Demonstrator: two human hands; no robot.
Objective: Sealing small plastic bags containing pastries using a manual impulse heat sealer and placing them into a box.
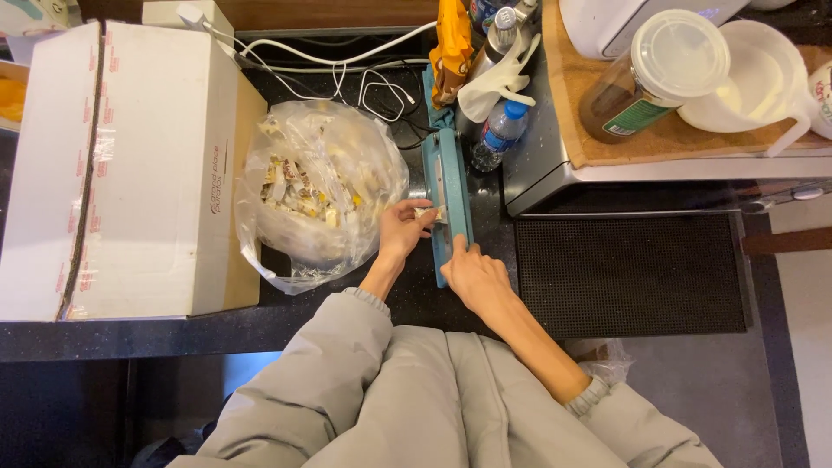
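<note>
Right hand (475, 279) pressing teal sealer (451, 204), lengthwise away

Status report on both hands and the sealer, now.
Left hand pinching small packet at blue sealer. Right hand pressing sealer arm. Candy bag beside, clear.

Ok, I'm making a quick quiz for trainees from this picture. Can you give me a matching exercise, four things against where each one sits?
Things:
1. clear plastic bag
2. white cardboard box
3. small water bottle
4. black ridged mat

Places:
A. far left of the counter
B. right of the right hand
C. between the box and the blue sealer
D. beyond the sealer's far end, lying on its side

Pairs: 1-C, 2-A, 3-D, 4-B
</note>
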